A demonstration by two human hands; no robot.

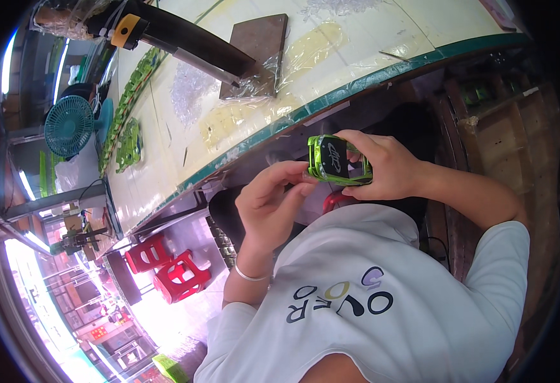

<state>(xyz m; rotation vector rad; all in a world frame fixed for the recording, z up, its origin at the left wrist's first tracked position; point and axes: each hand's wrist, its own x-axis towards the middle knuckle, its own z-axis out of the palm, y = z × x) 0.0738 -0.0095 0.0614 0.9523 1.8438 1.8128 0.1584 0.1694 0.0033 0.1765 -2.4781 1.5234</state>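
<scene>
A glossy bright-green frame-shaped part [318, 159] with a black panel is held just off the table's near edge, in front of my chest. My right hand [388, 166] is closed round its right end, with fingers over the top and along the lower edge. At its left end, my left hand [270, 204] has the thumb and index finger brought together in a pinch. Those fingertips reach the part's lower left corner; what lies between them is too small to make out.
A white table [165, 153] with a green edge carries a brown board [261, 54], clear plastic film scraps [194, 92] and a row of green parts [130, 143]. A dark pole [190, 41] leans over it. A teal fan [69, 126] and red stools [181, 276] stand left.
</scene>
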